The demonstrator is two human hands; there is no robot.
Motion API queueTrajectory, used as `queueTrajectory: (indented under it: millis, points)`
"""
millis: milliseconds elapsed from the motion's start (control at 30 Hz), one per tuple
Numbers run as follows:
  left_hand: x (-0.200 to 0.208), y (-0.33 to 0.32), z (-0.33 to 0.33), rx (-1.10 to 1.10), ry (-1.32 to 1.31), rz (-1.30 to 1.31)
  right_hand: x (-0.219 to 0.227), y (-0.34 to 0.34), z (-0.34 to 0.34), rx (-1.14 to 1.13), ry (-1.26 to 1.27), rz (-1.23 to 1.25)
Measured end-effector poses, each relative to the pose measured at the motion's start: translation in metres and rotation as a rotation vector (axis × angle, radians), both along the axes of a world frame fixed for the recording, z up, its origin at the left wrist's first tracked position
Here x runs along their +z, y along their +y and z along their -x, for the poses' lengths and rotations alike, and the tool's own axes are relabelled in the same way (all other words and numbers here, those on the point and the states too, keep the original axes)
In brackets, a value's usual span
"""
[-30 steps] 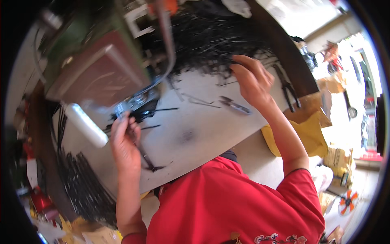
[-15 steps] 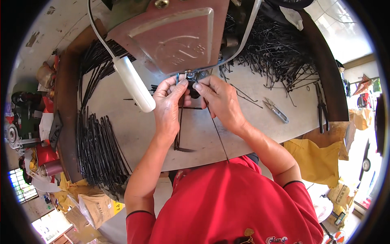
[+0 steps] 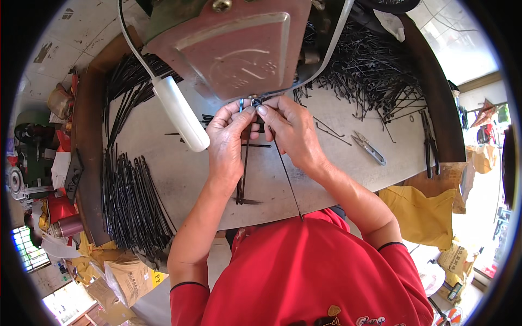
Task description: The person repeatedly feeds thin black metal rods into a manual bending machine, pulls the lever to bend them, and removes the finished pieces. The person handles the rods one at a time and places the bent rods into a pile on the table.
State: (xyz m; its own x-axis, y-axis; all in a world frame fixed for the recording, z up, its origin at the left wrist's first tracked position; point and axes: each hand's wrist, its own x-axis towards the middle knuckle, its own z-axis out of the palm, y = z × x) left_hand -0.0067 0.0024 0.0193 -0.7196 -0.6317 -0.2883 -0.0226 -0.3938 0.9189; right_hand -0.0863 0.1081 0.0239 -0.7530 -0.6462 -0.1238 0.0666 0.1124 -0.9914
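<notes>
A thin black cord [image 3: 286, 174] is pinched between the fingers of the right hand [image 3: 292, 133], below a maroon machine cover [image 3: 239, 54]. The left hand's [image 3: 224, 136] fingers are held narrow beside it; what is gripped cannot be told. Thread snips [image 3: 370, 148], pliers [image 3: 429, 144] and bundled black cords [image 3: 133, 201] are spread on the desk [image 3: 182, 182].

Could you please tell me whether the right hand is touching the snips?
Apart: the head view plainly shows tabletop between the right hand and the snips.
</notes>
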Motion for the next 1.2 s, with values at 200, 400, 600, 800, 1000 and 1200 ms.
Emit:
queueTrajectory:
  millis: [200, 400, 600, 800, 1000, 1200]
  points:
    - [-0.004, -0.002, 0.002, -0.002, 0.017, -0.002, -0.002, -0.001, 0.002, 0.006, -0.076, 0.043]
    - [-0.004, -0.003, 0.002, 0.003, 0.026, -0.005, -0.004, -0.002, 0.005, 0.021, -0.136, 0.073]
    - [-0.002, -0.009, 0.006, -0.026, -0.039, -0.028, -0.002, -0.004, 0.017, 0.083, -0.108, 0.0]
    - [-0.012, 0.003, -0.011, -0.051, -0.017, -0.049, 0.0, 0.018, 0.014, 0.163, -0.103, -0.165]
    - [-0.014, 0.012, -0.009, 0.043, 0.087, -0.096, -0.002, 0.017, 0.013, 0.163, -0.126, -0.035]
    - [-0.01, 0.003, 0.004, 0.082, 0.11, -0.051, 0.0, 0.009, 0.013, 0.122, -0.102, 0.0]
